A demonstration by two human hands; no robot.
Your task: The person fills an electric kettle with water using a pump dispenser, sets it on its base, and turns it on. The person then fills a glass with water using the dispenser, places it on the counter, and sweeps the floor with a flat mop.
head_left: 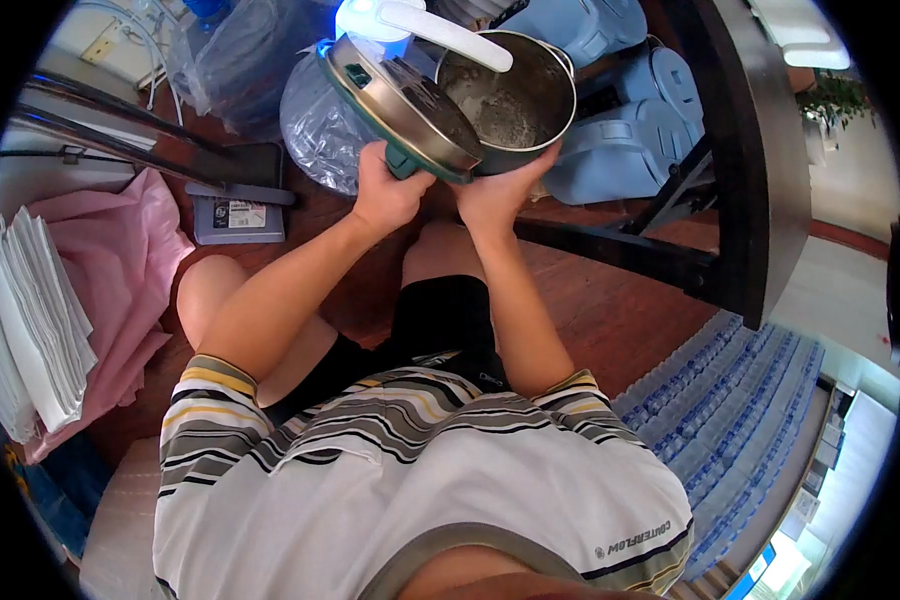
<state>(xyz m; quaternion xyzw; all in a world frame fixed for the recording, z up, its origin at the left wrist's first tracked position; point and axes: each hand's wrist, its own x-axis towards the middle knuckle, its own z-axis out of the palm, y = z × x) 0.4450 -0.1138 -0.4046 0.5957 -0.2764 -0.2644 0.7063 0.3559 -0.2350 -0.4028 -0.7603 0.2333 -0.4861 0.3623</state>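
My left hand (392, 188) is closed on a green grip at the near edge of a round metal lid (395, 100). The lid has a green rim and is tilted on its side. Just to its right is a deep metal pot (560, 85), tipped so that its inside faces me, with grey, patchy residue on the bottom. Around the pot's near side wraps my right hand (505, 192), its fingers partly hidden underneath. The lid is off the pot's mouth and overlaps its left edge.
A white lamp-like device (450, 35) with a blue glow reaches over the pot. Light-blue containers (610, 150) stand right, beside a black table frame (760, 200). Clear plastic bags (320, 125) lie left. Packed bottles (720, 410) and pink fabric (120, 250) flank me.
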